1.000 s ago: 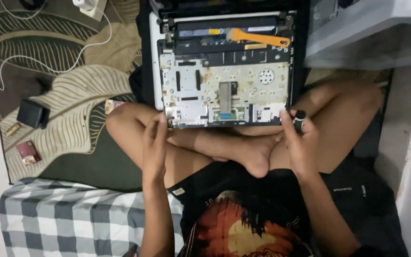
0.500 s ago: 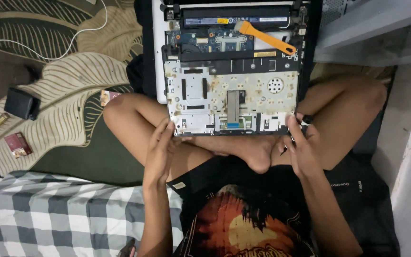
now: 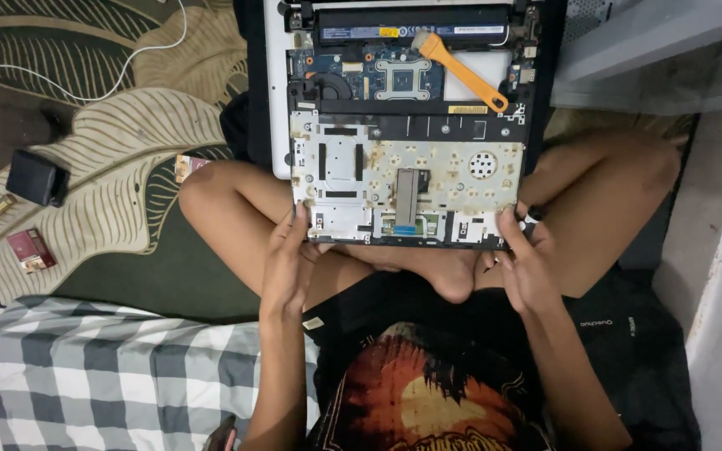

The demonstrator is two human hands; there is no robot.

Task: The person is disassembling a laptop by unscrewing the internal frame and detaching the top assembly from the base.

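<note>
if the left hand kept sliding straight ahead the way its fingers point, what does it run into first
The left hand points up the frame at the near left corner of the opened laptop's silver inner panel, which its fingertips already seem to touch. Going further, it would likely slide along that panel's left edge, though depth is unclear.

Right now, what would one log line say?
left hand: grips panel's near-left corner | right hand: grips near-right corner | keyboard panel: over open laptop | orange pry tool: lying inside
</note>
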